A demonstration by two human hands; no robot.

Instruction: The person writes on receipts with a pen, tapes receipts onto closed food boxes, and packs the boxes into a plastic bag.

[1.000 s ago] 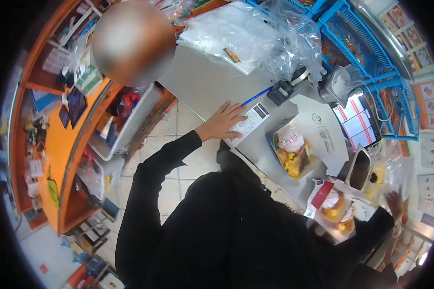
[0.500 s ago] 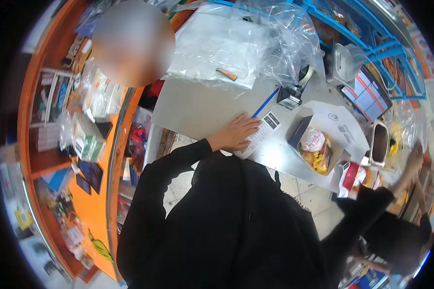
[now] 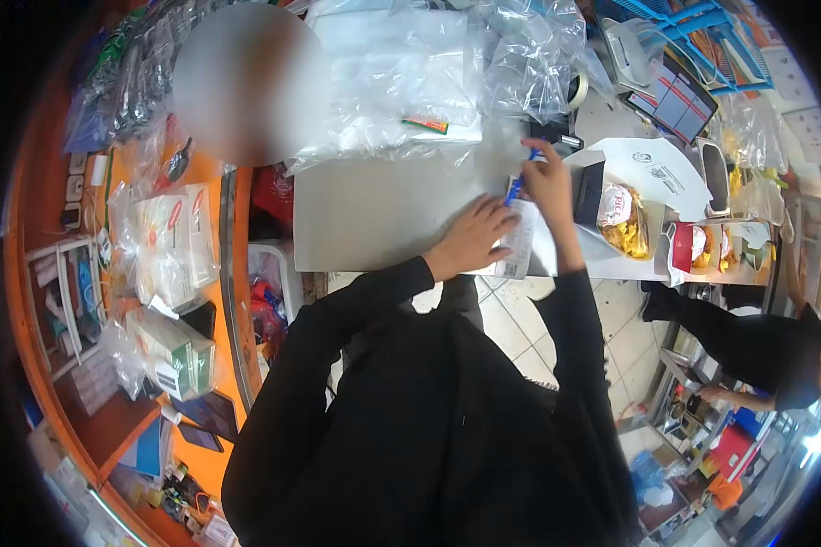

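On the steel counter point(image 3: 365, 219), my left hand point(image 3: 474, 235) rests with its fingers spread over the left side of a printed receipt point(image 3: 518, 244). A blue pen point(image 3: 514, 190) is pinched in my right hand point(image 3: 551, 187), its lower end at the top of the receipt. Just right of my right hand stands an open box point(image 3: 625, 239) with a wrapped burger point(image 3: 615, 205) and yellow food inside. A second box point(image 3: 682, 246) with a red band and wrapped food is beside it at the counter's front edge.
Plastic bags point(image 3: 392, 82) cover the back of the counter. A tape dispenser point(image 3: 566, 137), a tablet point(image 3: 673, 100) and a metal container point(image 3: 713, 178) stand at the back right. An orange shelf unit point(image 3: 233, 301) is on the left. Another person point(image 3: 748, 351) is at the far right.
My right hand has come from the far right to the receipt and taken hold of the blue pen. The view has turned, and the receipt now lies more upright under my left hand.
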